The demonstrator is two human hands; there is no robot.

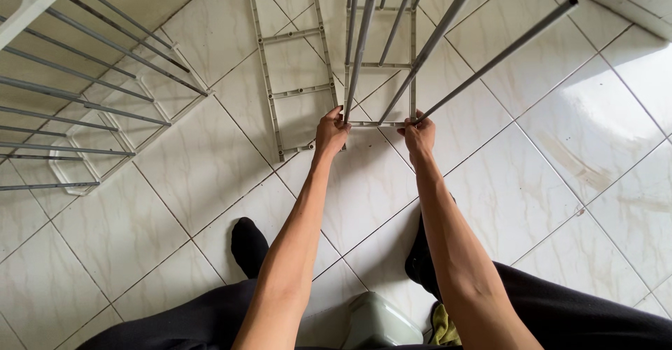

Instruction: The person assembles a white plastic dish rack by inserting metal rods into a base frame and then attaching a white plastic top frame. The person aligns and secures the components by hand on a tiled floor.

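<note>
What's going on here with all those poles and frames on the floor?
A person seated over a tiled floor reaches down with both hands to a grey plastic ladder-like frame that has several metal rods standing up from it. The left hand grips the base of one rod at the frame's near edge; the right hand holds the frame's other near corner. A second, bare frame lies flat beside it. At the far left, another rod-and-frame assembly lies tipped on its side.
</note>
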